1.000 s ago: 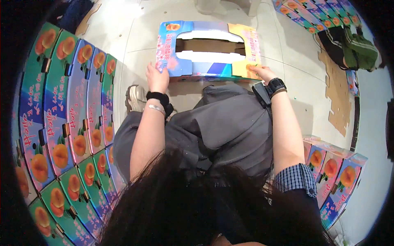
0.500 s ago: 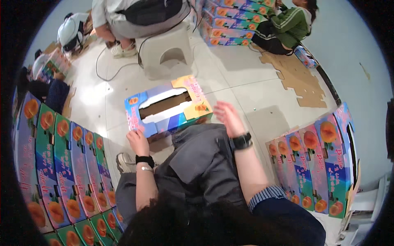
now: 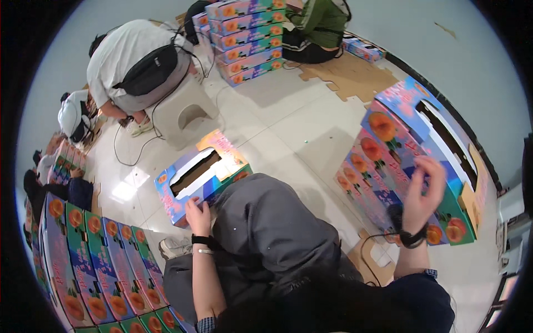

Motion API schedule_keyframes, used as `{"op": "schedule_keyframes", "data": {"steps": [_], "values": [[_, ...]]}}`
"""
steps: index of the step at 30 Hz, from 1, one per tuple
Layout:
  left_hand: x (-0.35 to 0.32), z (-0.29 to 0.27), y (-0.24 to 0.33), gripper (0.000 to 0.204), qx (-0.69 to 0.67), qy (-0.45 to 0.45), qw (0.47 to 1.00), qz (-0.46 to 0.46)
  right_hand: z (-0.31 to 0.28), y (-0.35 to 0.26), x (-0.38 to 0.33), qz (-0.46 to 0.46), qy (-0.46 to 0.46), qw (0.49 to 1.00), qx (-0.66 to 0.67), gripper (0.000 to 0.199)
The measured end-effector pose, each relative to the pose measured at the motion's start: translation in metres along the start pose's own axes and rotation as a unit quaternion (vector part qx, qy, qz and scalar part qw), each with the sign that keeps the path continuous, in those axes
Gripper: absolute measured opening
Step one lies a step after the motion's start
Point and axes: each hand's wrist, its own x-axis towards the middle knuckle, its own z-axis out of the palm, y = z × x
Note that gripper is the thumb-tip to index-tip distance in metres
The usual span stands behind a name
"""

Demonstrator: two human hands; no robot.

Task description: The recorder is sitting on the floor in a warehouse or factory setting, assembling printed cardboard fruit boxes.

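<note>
Left hand (image 3: 198,217) on box (image 3: 206,183), grip unclear — right hand (image 3: 425,193), on that box earlier, now released, near stacked boxes (image 3: 382,129)

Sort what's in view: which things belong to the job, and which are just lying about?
Likely the job:
box, touched by the left hand
right-side boxes, near the right hand
left-side boxes

Likely just lying about:
cardboard on the floor
cable
occupied stool
</note>
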Motion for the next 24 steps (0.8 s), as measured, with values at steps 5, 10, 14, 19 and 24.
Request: {"op": "schedule_keyframes", "data": {"steps": [5, 10, 14, 19, 24], "values": [[0.005, -0.014, 0.126, 0.019, -0.131, -0.028, 0.976, 0.173, -0.066, -0.004, 0.009, -0.119, 0.114, 0.924, -0.345, 0.029], [-0.004, -0.032, 0.239, 0.019, -0.266, -0.099, 0.932, 0.224, -0.086, 0.029, -0.001, 0.009, -0.025, 0.901, -0.433, 0.052], [-0.023, -0.029, 0.272, 0.018, -0.3, -0.146, 0.908, 0.254, -0.097, 0.032, 0.013, 0.034, -0.111, 0.91, -0.397, 0.058], [-0.038, -0.021, 0.275, 0.018, -0.308, -0.159, 0.9, 0.263, -0.079, 0.049, 0.034, 0.019, -0.147, 0.918, -0.367, 0.064], [-0.048, -0.025, 0.254, 0.018, -0.29, -0.186, 0.911, 0.226, -0.071, 0.054, 0.033, 0.046, -0.19, 0.897, -0.396, 0.075]]}}
